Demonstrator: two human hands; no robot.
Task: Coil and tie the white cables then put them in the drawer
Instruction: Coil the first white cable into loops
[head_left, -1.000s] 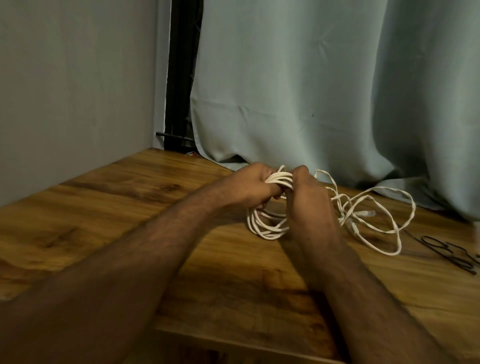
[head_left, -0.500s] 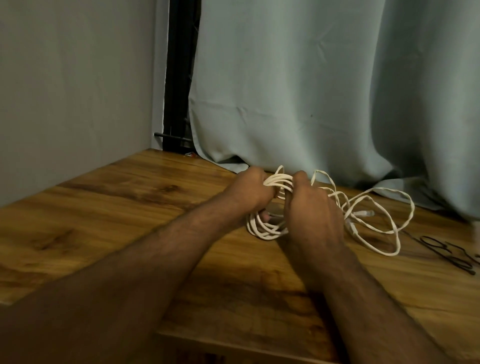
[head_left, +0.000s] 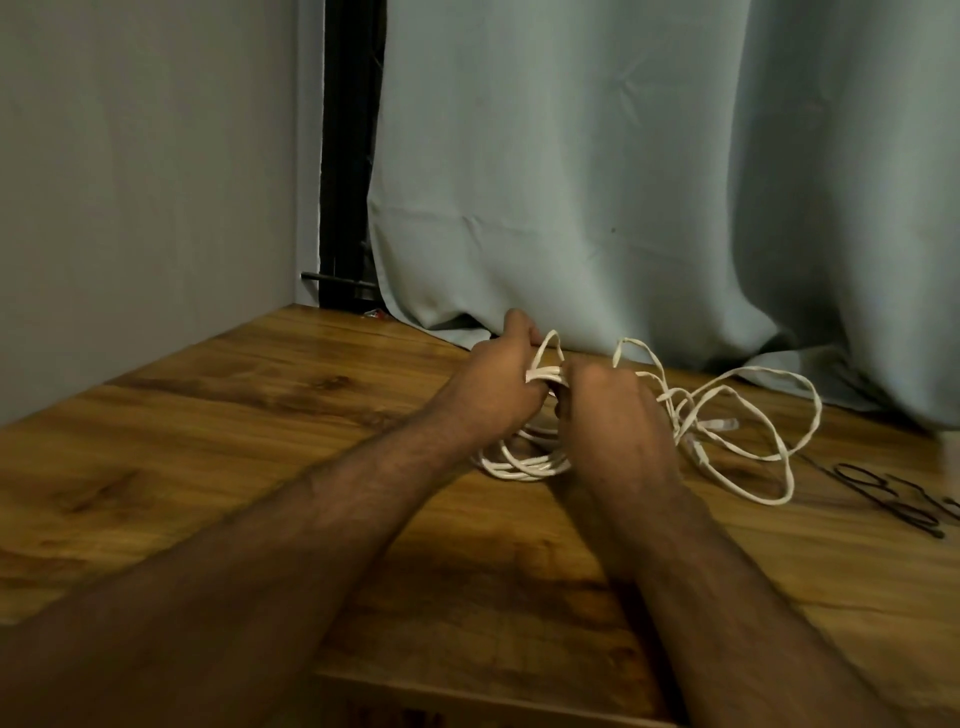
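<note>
Left hand (head_left: 496, 382): raised just above the table, fingers curled closed around the top of the cable coil; the thumb points up and away toward the curtain.
Right hand (head_left: 610, 415): just beside the left hand, back of the hand toward the camera; fingers folded closed on the same bundle of strands.
Gap between hands: narrow; a short run of bunched white strands spans it.
White cable (head_left: 524, 462): several loops gathered into a coil; the lower loops hang from the hands and rest on the table below them.
Loose cable length: trails to the right of the right hand in wide open loops lying on the table; two plug ends lie among these loops, one at (head_left: 724, 423).
Table (head_left: 234, 415): wooden top, brown grain; both forearms extend over it from the near edge.
Black ties (head_left: 883, 496): thin dark wire pieces on the table near the right edge, apart from the cable.
Curtain (head_left: 623, 182): pale grey-green, hangs behind the table; its hem meets the table's far edge.
Wall (head_left: 145, 182): plain grey, on the left.
</note>
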